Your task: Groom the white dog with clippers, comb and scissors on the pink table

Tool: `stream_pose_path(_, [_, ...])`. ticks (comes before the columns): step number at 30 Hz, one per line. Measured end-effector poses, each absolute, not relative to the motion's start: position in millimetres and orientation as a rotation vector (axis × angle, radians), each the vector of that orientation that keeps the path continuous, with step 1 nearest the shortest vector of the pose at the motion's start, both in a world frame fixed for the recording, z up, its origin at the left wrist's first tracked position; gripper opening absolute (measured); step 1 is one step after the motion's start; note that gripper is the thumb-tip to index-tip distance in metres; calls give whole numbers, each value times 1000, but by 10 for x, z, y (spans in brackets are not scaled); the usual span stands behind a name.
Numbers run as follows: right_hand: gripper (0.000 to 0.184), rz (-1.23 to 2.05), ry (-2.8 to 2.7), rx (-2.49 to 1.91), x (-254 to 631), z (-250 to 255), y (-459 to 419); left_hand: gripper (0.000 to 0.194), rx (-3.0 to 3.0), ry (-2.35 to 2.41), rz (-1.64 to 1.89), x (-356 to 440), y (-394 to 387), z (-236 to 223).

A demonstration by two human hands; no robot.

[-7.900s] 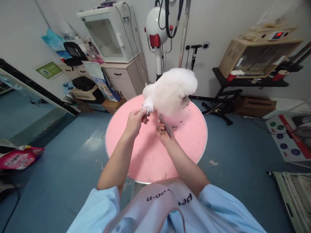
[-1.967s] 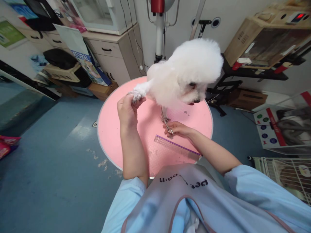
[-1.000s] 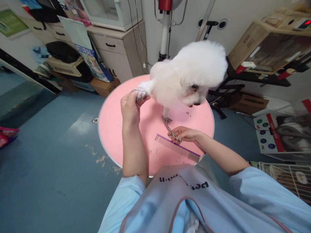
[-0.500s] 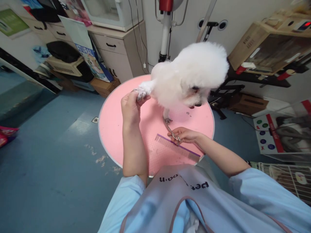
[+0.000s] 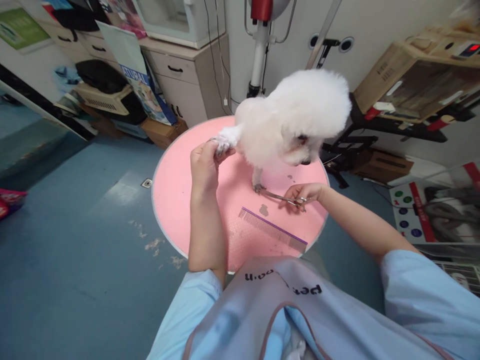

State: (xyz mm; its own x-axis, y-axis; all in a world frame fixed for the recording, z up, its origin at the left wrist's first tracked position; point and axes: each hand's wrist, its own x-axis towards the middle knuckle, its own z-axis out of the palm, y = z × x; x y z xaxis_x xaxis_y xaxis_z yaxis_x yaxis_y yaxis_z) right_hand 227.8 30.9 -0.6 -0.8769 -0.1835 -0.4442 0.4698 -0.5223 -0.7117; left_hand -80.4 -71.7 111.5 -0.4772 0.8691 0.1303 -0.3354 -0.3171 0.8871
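Note:
A fluffy white dog (image 5: 300,110) stands on a round pink grooming table (image 5: 180,200), its head turned to the right. My left hand (image 5: 206,157) is closed around one of its paws (image 5: 226,140), lifted off the table. In my right hand (image 5: 303,194) is a pair of curved scissors (image 5: 277,195), lying low over the tabletop with the tips close to the dog's standing paw (image 5: 258,187); whether they touch it I cannot tell. A steel comb with a purple spine (image 5: 273,227) rests flat nearer to me, below the scissors.
A white post with a red part (image 5: 260,45) rises behind the table. Drawers (image 5: 176,70) and a pet carrier (image 5: 105,102) stand at back left. A wooden cabinet (image 5: 405,80) is at right. Hair clippings (image 5: 153,245) lie on the blue floor.
My right hand has moved right and slightly up with the scissors, which now lie nearly level, uncovering a grey patch on the table. My left hand still holds the paw, almost unmoved.

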Motion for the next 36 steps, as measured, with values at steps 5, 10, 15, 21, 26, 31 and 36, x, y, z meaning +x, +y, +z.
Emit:
stream_pose_path(5, [57, -2379, 1244, 446, 2234, -35, 405, 19, 787, 1059, 1888, -859, -717, 1098])
stream_pose_path(10, [62, -2139, 1378, 546, 2207, 36, 157, 17, 741, 1157, 1750, -1043, -817, 964])
stream_pose_path(15, [42, -1848, 1777, 758, 2183, 301, -441, 35, 760, 1388, 1395, -1091, -1038, 618])
stream_pose_path(21, [27, -508, 2290, 1318, 1943, 452, -1208, 38, 877, 1426, 1232, -875, -1190, 204])
stream_pose_path(26, [16, -573, 2276, 1301, 1965, 403, -1444, 33, 1044, 1383, 1239, -813, -1148, 126])
stream_pose_path(31, [24, -456, 2491, 1538, 2169, 393, -1399, 28, 1347, 1399, 1093, -921, -1034, 610])
stream_pose_path(36, [37, -487, 2624, 1318, 1202, 115, -1944, 26, 1600, 1412, 788, -868, -958, 1198])
